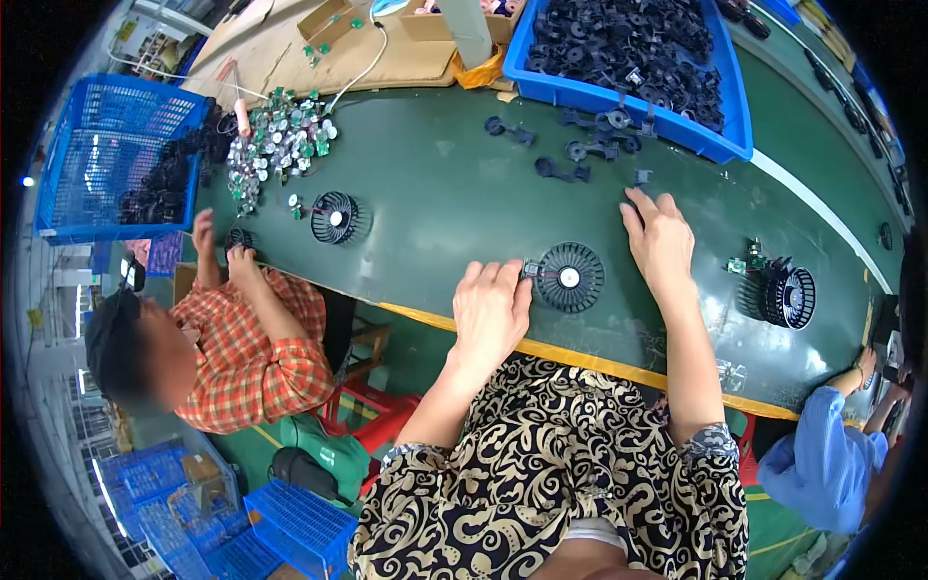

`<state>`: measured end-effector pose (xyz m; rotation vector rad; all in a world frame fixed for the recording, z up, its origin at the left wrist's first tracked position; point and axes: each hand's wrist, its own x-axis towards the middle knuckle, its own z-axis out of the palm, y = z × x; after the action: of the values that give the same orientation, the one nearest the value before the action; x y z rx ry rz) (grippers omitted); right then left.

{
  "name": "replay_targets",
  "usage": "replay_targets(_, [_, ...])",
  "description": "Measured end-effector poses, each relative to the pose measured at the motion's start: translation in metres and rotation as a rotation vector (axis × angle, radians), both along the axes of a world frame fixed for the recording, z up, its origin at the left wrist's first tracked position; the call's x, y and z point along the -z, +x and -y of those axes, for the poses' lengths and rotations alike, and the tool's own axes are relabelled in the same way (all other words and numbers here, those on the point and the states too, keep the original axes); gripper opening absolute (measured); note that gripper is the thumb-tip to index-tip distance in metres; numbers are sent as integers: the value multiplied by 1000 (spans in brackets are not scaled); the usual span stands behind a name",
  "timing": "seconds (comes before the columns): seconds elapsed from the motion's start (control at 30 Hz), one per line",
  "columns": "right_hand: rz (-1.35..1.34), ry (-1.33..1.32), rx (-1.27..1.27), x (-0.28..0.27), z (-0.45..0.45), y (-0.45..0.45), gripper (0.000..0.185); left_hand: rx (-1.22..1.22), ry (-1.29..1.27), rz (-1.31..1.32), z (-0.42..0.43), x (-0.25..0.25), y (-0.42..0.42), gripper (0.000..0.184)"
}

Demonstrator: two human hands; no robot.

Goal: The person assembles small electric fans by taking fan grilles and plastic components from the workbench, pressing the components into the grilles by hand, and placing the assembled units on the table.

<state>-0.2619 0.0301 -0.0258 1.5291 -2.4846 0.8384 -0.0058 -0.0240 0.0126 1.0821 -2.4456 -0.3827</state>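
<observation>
My left hand (491, 307) is closed at the fingertips on a small dark part (530, 270) beside a black fan wheel (571, 277). A thin reddish wire runs from that part toward the wheel's white hub. The wheel lies on the green table with its hub facing up. My right hand (661, 237) reaches over the table, fingers apart, with nothing visible in it. Just beyond its fingertips sits a small grey-blue piece (643, 177). Several black plastic brackets (563, 170) lie loose a little further to the left.
A blue bin (628, 104) heaped with black brackets stands at the back. Small motors with green boards (280, 140) are piled at left. Another fan wheel (335, 218) lies left, and one (788, 295) right. Co-workers sit on both sides, one in a checked shirt (256, 362).
</observation>
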Motion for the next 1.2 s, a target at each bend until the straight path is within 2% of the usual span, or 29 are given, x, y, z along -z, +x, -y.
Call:
replay_targets(0.07, [33,30,-26,-11,-23,10,20,19,9,-12,1,-1,1,18])
replay_targets(0.2, [95,-37,-139,-4,-60,13,22,82,51,-25,2,-3,2,11])
replay_targets(0.4, [294,-63,-23,-3,-78,14,25,133,188,-61,0,-5,-3,12])
replay_targets(0.57, [274,-32,38,-1,-80,8,30,149,276,-61,-1,-5,-5,14])
replay_targets(0.7, [324,-60,62,-29,-83,22,32,137,377,-98,-2,-1,-5,13])
replay_targets(0.8, [313,-146,-151,-35,-87,43,30,136,399,-114,-2,2,-5,12])
replay_targets(0.93, [326,-74,-327,-35,-81,67,32,130,400,-118,-1,5,-5,10])
replay_targets(1.2, [175,39,-378,-27,-77,73,36,107,425,-118,-5,7,-4,7])
